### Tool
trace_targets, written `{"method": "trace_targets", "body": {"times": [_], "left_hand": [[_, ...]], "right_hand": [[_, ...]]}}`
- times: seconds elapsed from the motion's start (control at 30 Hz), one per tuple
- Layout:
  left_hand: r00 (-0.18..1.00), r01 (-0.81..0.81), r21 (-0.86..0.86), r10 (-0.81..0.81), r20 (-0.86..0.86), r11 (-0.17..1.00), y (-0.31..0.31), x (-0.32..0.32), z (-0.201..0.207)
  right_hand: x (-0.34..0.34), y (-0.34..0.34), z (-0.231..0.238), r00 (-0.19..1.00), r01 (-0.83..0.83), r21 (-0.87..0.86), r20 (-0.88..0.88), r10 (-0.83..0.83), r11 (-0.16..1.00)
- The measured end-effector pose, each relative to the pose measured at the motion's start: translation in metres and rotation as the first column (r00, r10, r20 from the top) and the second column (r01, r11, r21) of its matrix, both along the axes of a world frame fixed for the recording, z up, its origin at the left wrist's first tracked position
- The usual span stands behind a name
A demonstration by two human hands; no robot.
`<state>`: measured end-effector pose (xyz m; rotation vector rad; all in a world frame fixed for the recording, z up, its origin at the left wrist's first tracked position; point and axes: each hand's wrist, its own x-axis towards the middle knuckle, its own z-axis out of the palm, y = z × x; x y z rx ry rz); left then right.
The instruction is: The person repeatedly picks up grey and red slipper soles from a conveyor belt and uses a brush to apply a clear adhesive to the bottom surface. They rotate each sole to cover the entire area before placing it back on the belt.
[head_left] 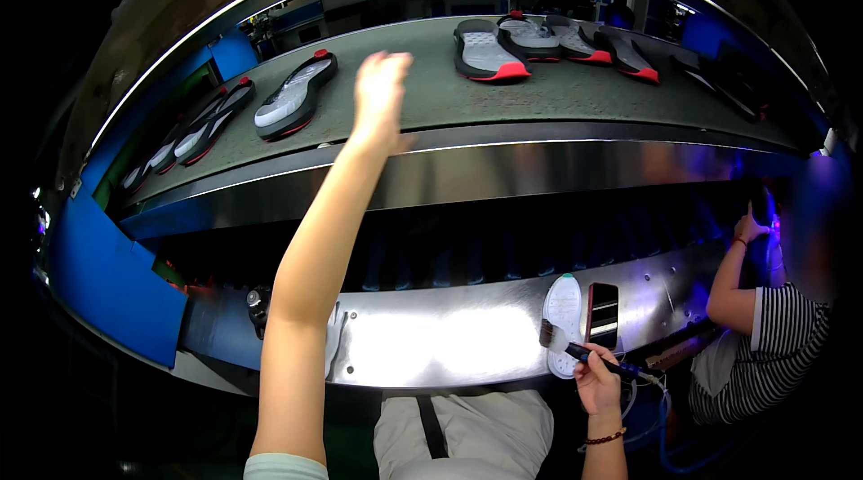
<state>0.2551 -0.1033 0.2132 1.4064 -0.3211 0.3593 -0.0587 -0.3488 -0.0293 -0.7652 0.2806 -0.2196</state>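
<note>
My left hand (381,101) is raised over the green conveyor belt (413,111), somewhat blurred, with its thumb apart from the fingers and nothing seen in it. A grey-and-black shoe sole with red ends (297,98) lies on the belt to its left. To its right rests another such sole (488,50). My right hand (598,381), low on the right, is closed round the black handle of a brush (562,341). The brush's dark bristles are over a white shoe sole (564,300), which lies on the metal ledge (431,336); contact cannot be made out.
More soles (216,120) sit at the belt's left end, and several overlap (584,41) on the right. A phone (601,316) lies beside the white sole. A small dark-and-silver object (258,307) stands left of my forearm. Another person's arm (733,291) is at the right.
</note>
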Motion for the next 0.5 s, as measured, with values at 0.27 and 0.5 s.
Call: {"method": "trace_targets", "body": {"times": [0.27,0.5], "left_hand": [[0.676,-0.708,0.704,-0.243,0.696,0.048,-0.069,0.028,0.009],[0.524,-0.618,0.597,-0.299,0.798,0.512,-0.023,-0.036,0.023]], "right_hand": [[0.009,0.016,0.001,0.997,0.006,-0.017,0.083,-0.004,1.000],[0.000,0.000,-0.009,0.996,0.087,-0.031,-0.019,-0.088,0.996]]}}
